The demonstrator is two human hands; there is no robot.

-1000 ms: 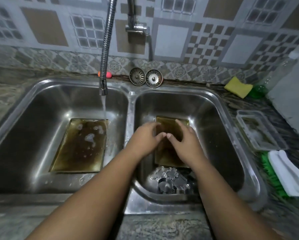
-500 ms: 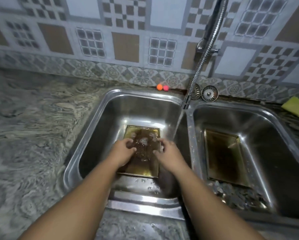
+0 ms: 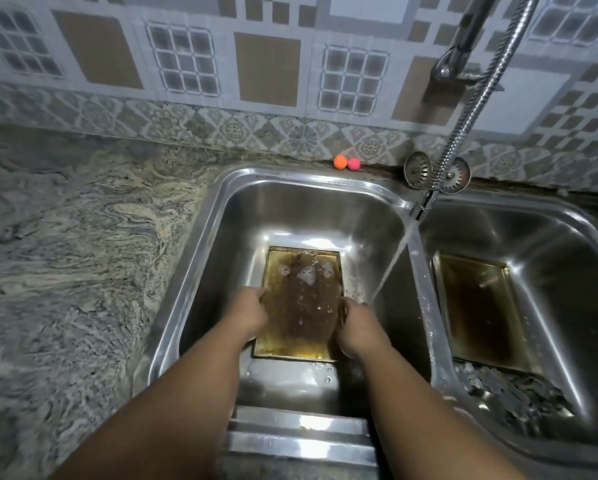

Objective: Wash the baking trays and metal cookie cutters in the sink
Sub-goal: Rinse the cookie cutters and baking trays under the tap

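**Left basin, seen from above.** My left hand [image 3: 252,315] and right hand [image 3: 358,327] now clasp the opposite long edges of the foamy baking tray [image 3: 301,306]. The tray lies flat on the basin floor, below and left of the spout [image 3: 420,209], and the fingers of both hands curl over its rim.

A second ago both hands were on the second tray [image 3: 477,306], which lies below and right of the spout. Half a second ago they lay further in over the foamy tray's face, and they have since slid outward to its edges.

I judge this a grip for lifting or tilting the tray toward the water stream [image 3: 391,265], which falls from the spout just beside my right hand and misses the tray. The cookie cutters [image 3: 508,386] lie heaped below and right of the spout, untouched.
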